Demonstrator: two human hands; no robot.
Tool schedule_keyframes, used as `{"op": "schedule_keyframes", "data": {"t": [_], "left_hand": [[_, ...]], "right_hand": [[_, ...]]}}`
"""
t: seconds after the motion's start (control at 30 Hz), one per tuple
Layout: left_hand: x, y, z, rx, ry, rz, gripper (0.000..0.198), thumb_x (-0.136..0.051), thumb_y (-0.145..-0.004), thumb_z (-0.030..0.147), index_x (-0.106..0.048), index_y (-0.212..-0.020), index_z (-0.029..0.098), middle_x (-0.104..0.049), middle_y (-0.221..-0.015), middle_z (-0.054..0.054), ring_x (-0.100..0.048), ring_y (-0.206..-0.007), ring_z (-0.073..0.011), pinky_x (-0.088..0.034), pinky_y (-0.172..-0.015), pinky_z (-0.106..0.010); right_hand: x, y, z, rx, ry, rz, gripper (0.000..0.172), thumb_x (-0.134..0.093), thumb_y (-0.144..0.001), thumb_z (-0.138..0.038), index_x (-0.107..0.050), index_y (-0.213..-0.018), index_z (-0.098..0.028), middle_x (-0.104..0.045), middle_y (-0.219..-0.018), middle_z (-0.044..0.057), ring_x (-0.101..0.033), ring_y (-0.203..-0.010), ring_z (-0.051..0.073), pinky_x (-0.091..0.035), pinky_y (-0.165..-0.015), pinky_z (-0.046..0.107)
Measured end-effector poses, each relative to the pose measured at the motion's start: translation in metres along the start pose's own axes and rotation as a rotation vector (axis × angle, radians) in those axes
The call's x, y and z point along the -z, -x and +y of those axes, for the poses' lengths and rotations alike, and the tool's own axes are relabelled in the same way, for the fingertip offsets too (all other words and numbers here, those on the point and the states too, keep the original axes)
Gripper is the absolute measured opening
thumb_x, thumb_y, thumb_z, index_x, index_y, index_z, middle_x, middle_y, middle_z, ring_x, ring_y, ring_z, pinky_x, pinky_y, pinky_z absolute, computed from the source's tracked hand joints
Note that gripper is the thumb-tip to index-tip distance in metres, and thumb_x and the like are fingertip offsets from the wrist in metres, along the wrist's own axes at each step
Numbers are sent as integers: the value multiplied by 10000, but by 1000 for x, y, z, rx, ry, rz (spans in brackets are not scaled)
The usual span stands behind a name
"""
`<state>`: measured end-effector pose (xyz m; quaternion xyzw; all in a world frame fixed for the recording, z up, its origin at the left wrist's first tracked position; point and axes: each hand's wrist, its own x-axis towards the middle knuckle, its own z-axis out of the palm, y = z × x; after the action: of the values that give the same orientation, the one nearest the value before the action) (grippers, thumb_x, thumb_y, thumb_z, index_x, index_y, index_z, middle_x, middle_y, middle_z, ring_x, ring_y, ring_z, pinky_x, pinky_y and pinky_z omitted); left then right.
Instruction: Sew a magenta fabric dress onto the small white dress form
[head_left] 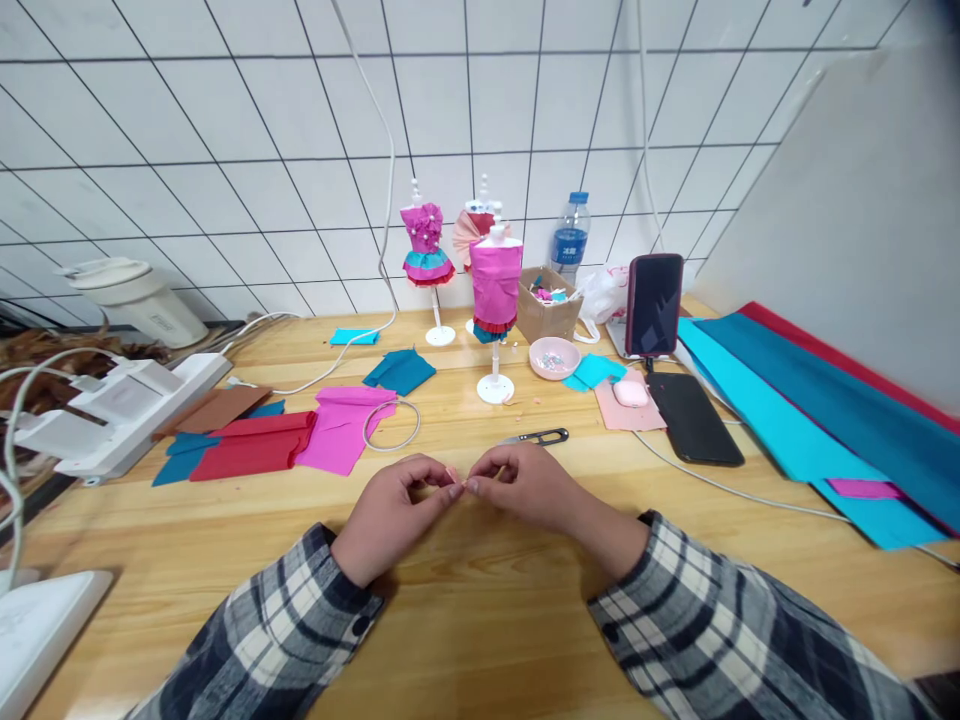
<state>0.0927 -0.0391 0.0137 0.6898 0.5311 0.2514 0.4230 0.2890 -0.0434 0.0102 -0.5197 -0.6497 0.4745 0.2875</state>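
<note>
A white tiled wall stood behind the wooden surface (480, 620). The left hand (390, 510) and right hand (525, 487) met fingertip to fingertip low over it, both pinched on something too small to make out. Just beyond the right hand lay the thread snips (536, 437). Farther beyond stood a small mannequin (495, 290) in a pink dress. Beyond the left hand lay folded pink paper (341, 428), with red paper (255, 445) beside it.
</note>
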Motion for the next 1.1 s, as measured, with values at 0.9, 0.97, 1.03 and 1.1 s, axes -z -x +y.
{"op": "schedule_keyframes", "data": {"t": [0.9, 0.97, 1.03, 1.1], "left_hand": [[-3, 0, 5, 134, 454, -31, 354, -770, -687, 422, -668, -899, 157, -732, -852, -48, -661, -780, -161, -499, -731, -253], [-2, 1, 6, 144, 399, -43, 338, -747, -706, 445, -697, -875, 156, -751, -847, -58, -669, -773, -175, -501, -723, -258], [-2, 1, 8, 126, 322, -74, 321, -708, -740, 459, -729, -860, 162, -764, -858, -61, -676, -791, -190, -502, -741, -266], [-1, 1, 11, 104, 242, -88, 310, -674, -771, 461, -753, -860, 174, -772, -857, -53, -680, -809, -199, -500, -765, -270]], "right_hand": [[-1, 1, -1, 83, 67, 63, 115, -648, -757, -230, -754, -760, -187, -699, -698, -4, -563, -602, 103, -389, -554, 214], [-1, 2, -1, 79, 74, 66, 147, -620, -787, -256, -746, -756, -187, -698, -698, -5, -566, -595, 101, -391, -551, 216], [-2, 3, -2, 69, 68, 115, 176, -611, -805, -305, -741, -843, -192, -707, -741, -3, -576, -595, 102, -407, -556, 221], [-3, 4, -1, 75, 44, 160, 226, -636, -794, -347, -730, -942, -205, -717, -797, -1, -591, -606, 107, -432, -573, 227]]}}
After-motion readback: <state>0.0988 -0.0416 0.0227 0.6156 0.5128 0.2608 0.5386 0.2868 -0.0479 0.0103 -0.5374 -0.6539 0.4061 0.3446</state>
